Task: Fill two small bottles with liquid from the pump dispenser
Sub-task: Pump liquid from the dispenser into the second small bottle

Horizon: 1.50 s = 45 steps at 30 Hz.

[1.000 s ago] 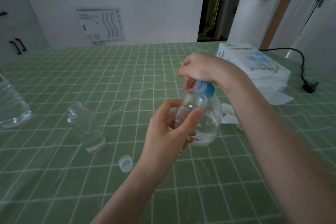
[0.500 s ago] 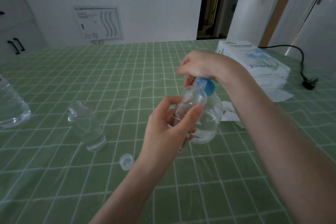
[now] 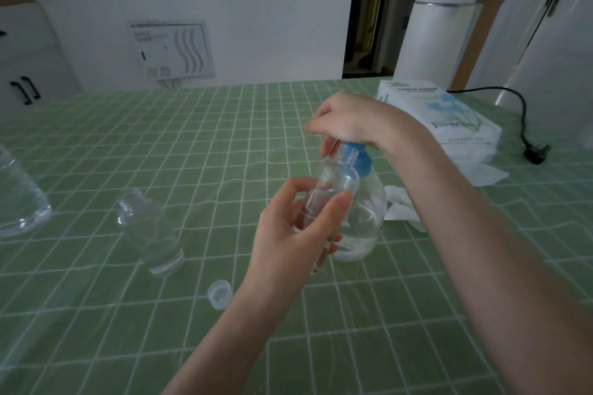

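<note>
**Entry: small bottle at the pump, dosing step**

Left hand (image 3: 288,231): thumb and fingers wrapped round the small bottle (image 3: 335,181), which is lifted off the table and tilted so its open threaded neck sits just under the pump head. Reason: the outlet is hidden beneath my other hand, so the mouth has to be brought to it.

Right hand (image 3: 349,120): fingers curled down over the head of the pump dispenser (image 3: 365,218), wrist above it, placed to press straight down. The blue collar shows below the palm. The dispenser stands on the green checked tablecloth (image 3: 192,154), so the table takes the push. The hands are close, one above the other, and not touching as far as I can see.

The second small bottle (image 3: 150,231) stands open to my left, well apart but within reach. A clear cap (image 3: 219,294) lies near it, closer to me.

Fill level in either bottle: cannot tell (clear liquid, clear plastic, dim light). So I judge only that one fill is in hand.

Writing: the tissue pack (image 3: 442,115) behind the dispenser has a line of dark print and a blue plant motif, too blurred to read. The wall panel (image 3: 173,48) carries small labels, also illegible. No label seen on the dispenser.
</note>
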Motion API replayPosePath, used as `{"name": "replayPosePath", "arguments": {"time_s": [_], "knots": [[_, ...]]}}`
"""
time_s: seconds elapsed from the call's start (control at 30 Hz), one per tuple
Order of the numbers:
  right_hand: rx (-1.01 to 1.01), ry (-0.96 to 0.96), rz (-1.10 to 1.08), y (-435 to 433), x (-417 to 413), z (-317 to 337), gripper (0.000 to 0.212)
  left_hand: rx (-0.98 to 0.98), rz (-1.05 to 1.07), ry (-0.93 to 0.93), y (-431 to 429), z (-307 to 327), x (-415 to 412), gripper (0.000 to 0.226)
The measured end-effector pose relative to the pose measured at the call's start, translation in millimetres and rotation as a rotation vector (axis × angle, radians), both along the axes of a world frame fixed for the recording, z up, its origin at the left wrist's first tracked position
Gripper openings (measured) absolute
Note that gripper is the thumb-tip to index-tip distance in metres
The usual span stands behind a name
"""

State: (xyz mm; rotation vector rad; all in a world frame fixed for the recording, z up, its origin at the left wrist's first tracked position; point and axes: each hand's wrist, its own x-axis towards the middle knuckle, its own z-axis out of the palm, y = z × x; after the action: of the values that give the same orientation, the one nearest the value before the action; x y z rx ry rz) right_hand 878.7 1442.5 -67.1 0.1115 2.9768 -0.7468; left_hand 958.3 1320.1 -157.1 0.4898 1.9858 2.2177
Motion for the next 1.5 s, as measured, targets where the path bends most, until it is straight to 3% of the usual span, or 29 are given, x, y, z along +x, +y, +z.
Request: {"name": "replayPosePath", "arguments": {"time_s": [1.5], "knots": [[0.003,-0.027,0.010,0,-3,-3,0.040,0.008,0.005,0.016,0,-2,0,0.034]]}}
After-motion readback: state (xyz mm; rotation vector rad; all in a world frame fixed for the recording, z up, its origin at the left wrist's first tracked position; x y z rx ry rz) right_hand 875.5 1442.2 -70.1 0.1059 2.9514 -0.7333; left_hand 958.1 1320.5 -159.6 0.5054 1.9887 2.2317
